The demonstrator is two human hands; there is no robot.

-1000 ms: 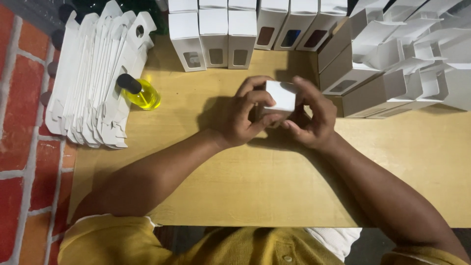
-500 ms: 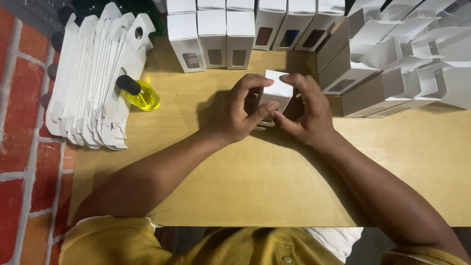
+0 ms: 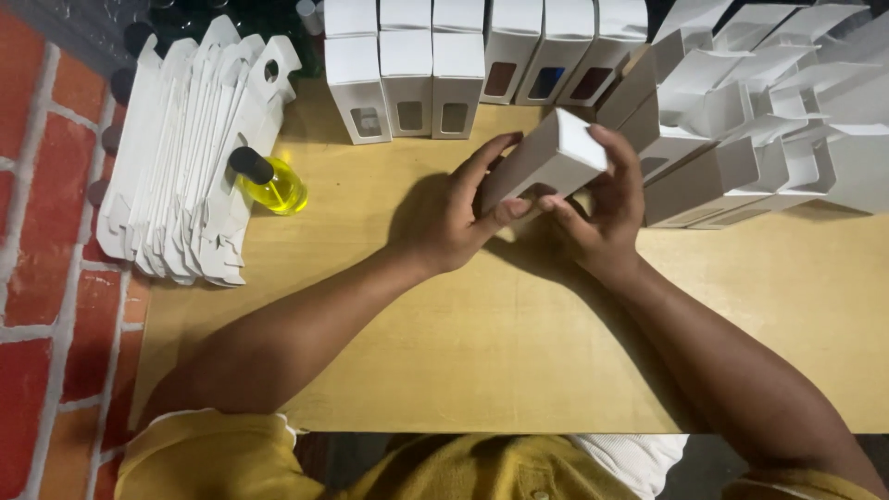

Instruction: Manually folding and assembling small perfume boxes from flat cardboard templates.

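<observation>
Head view: both hands meet at the middle of the pale wooden counter (image 3: 444,370), holding a small white cardboard carton (image 3: 546,167) tilted up toward 2 o'clock. Left hand (image 3: 454,213) has its grip closed around the carton's lower end, fingers curled on the side. Right hand (image 3: 602,218) clasps the upper end. At 9 o'clock lies a small bottle of yellow liquid with a black cap (image 3: 270,183), beside a stack of flat white carton blanks (image 3: 185,157). Upright white windowed boxes (image 3: 407,88) stand at 12 o'clock.
</observation>
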